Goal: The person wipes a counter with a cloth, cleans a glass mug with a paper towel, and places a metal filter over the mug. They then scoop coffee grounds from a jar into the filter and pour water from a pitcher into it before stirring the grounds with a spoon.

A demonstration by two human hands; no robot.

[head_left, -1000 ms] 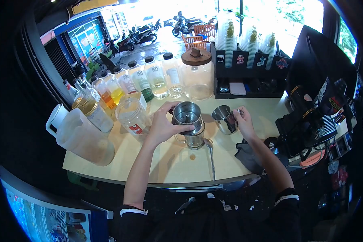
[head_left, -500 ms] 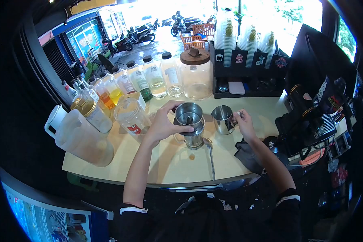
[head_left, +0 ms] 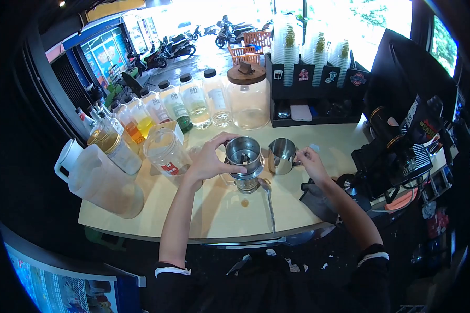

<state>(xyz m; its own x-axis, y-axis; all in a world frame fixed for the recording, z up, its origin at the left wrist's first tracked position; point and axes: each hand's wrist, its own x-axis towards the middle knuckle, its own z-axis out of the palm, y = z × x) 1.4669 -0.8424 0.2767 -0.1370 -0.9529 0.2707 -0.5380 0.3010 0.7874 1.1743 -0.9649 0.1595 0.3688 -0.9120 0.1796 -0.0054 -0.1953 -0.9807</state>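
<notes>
My left hand is closed around the rim of a metal drip coffee filter, thumb across its near side. The filter sits over a glass mug, and a small dark upright piece shows inside it. To the right, my right hand pinches the handle of a stainless steel milk pitcher, which stands upright close beside the filter with its spout turned left. A long-handled spoon lies on the counter just right of the mug.
Left of my arm stand a clear plastic jar and a large plastic pitcher. Several bottles line the back beside a wood-lidded glass jar. A black cup rack, a dark cloth and a black machine occupy the right.
The whole view has shifted slightly. The milk pitcher and the filter are a little closer together, and the pitcher has turned somewhat, its spout showing more clearly. Both hands keep their grips.
</notes>
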